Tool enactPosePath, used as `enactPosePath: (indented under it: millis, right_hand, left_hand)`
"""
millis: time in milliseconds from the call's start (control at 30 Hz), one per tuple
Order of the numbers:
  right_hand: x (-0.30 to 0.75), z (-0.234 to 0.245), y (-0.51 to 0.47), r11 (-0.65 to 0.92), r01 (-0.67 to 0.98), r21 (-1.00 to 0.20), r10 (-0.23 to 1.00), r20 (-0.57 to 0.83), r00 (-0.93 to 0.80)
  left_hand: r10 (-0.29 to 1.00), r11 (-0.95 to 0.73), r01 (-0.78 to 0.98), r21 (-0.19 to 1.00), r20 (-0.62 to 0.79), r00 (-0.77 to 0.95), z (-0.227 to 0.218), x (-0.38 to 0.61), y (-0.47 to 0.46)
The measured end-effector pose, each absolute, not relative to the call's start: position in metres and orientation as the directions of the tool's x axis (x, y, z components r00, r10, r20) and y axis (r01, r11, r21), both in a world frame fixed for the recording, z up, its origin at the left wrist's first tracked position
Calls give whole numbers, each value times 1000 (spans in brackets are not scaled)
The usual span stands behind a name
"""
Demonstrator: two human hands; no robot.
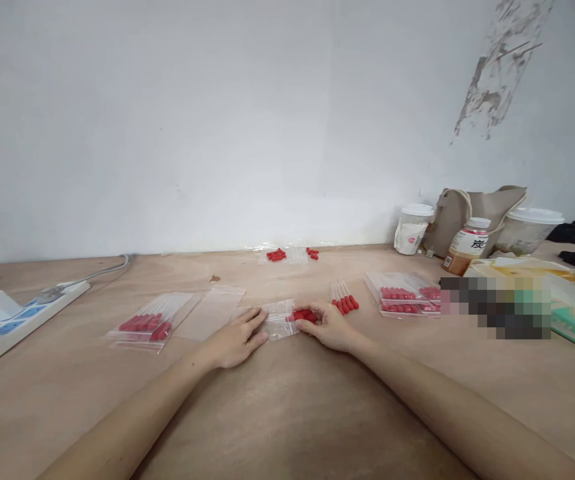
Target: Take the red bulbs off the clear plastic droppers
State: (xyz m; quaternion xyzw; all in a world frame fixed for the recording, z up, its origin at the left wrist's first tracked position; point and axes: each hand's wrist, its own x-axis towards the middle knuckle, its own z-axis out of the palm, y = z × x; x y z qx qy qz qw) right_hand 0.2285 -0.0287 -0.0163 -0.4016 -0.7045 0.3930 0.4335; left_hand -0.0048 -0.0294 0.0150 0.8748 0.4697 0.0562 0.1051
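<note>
A small clear plastic bag [278, 319] lies on the brown table [287, 413] between my hands. My left hand [237, 337] rests on its left end, fingers stretched flat over the plastic. My right hand [328, 325] is closed on a bunch of red-tipped sticks [303, 315] whose tips sit at the bag's right opening. A loose group of the same red-tipped sticks [344, 301] lies just behind my right hand. An empty clear bag [213, 310] lies to the left of my left hand.
A filled bag of red sticks [152, 321] lies at the left, more filled bags [404, 297] at the right. A white power strip [22, 320] sits far left. Cups, a bottle [467, 245] and a cloth bag stand at the back right by the wall.
</note>
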Motion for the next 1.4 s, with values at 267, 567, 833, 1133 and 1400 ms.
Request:
enactPosePath:
  millis: [267,567,833,1133,1400]
  right_hand:
    - [243,4,-25,305,358,-883,940,219,-260]
    - [282,35,-15,290,678,-676,881,466,87]
    - [244,-2,-19,241,959,-152,879,453,-149]
    - [235,-3,-22,152,988,-39,927,352,-128]
    - [237,-3,-22,141,990,3,914,384,-131]
  left_hand:
    - [843,-527,820,224,10,538,10,-5,-31]
    - [925,-340,940,15,184,331,12,14,-45]
    - [919,-291,942,167,323,227,14,-2,-14]
    - [962,-273,789,550,180,208,2,-12,3]
    - [950,-129,865,484,312,-32,27,-59,24]
